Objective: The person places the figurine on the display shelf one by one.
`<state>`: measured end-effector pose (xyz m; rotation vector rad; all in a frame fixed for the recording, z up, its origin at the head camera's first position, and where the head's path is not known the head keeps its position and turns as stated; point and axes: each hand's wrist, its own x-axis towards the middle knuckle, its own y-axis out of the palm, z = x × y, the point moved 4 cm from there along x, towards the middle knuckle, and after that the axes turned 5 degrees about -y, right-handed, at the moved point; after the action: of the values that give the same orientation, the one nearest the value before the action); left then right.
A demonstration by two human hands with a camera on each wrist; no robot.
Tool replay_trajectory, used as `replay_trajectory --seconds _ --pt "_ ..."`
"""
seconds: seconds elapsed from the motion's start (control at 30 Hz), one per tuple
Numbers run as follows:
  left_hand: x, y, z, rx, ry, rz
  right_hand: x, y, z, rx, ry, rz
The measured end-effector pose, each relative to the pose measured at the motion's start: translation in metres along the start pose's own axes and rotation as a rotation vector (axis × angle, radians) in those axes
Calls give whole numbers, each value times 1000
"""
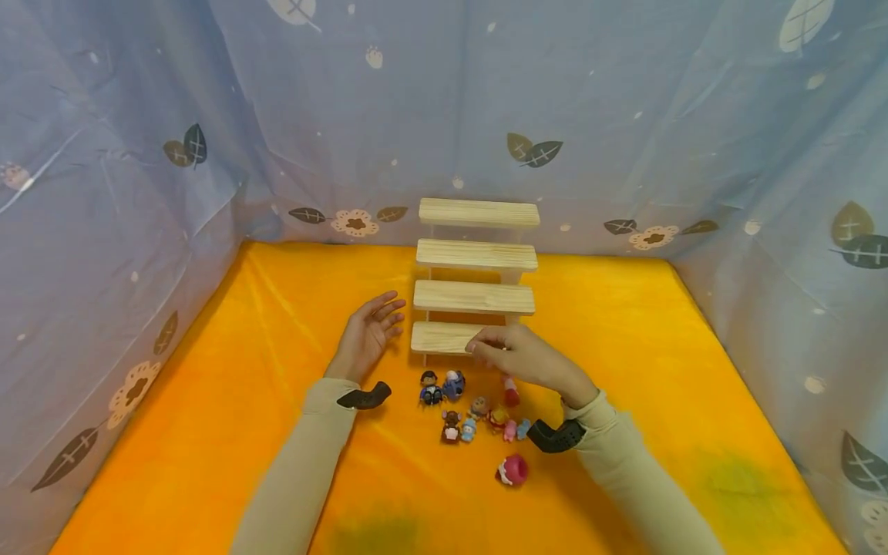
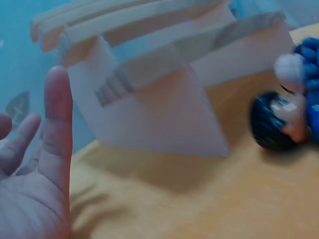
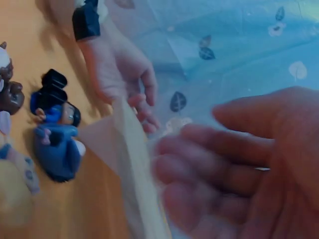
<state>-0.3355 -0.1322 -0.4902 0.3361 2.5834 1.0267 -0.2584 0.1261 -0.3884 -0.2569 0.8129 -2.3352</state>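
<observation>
A stepped wooden rack (image 1: 474,296) with pale shelves stands on the orange cloth. To its left hovers my left hand (image 1: 365,333), fingers loosely spread and holding nothing. My right hand (image 1: 522,356) is over the right part of the lowest shelf (image 1: 441,338). Its fingers are loosely bent, and in the right wrist view nothing shows between thumb and fingers (image 3: 194,169). Just in front of the rack lie a black-haired figure (image 1: 431,388) and a blue donkey figure (image 1: 454,385). A red and pink figure (image 1: 510,391) lies below my right hand, partly hidden by it.
Nearer me are a brown mouse figure (image 1: 451,426), a light blue figure (image 1: 469,429), a small pink figure (image 1: 509,430) and several others. Closest is a dark pink figure (image 1: 513,469). A patterned blue curtain (image 1: 444,116) rises behind the rack and along both sides.
</observation>
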Motion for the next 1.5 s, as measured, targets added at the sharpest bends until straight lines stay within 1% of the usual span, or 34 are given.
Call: replay_trajectory --seconds 0.07,0.17,0.27,0.3,0.37,0.5,0.6,0.7,0.83,0.93,1.07,1.2,1.33,1.5 --pt "1 3 5 -6 -12 33 0 8 -1 1 8 68" --pt "1 7 11 0 -24 76 0 17 -2 -19 14 139" --pt "1 10 14 2 -45 113 1 26 -2 -86 4 171" --pt "0 11 16 -1 -53 122 1 28 -2 -109 13 180" --pt "-2 11 19 5 -66 140 0 33 0 -182 27 181" --pt "-5 10 23 26 -78 171 -1 40 3 -308 136 159" --pt "-6 10 25 40 -76 178 1 42 3 -406 191 149" --pt "-6 10 26 44 -70 172 3 45 2 -478 211 152" --pt "-6 11 26 37 -68 164 3 50 0 -535 223 147" --pt "-4 12 25 30 -67 166 4 53 -1 -565 198 113" --pt "-2 11 23 29 -60 160 7 54 -1 -585 116 68" --pt "-1 7 22 26 -53 140 13 55 1 -558 48 71" --pt "0 3 20 -5 -59 128 18 57 -1 -545 44 105" --pt "3 0 21 -21 -64 146 22 59 -4 -528 41 118"
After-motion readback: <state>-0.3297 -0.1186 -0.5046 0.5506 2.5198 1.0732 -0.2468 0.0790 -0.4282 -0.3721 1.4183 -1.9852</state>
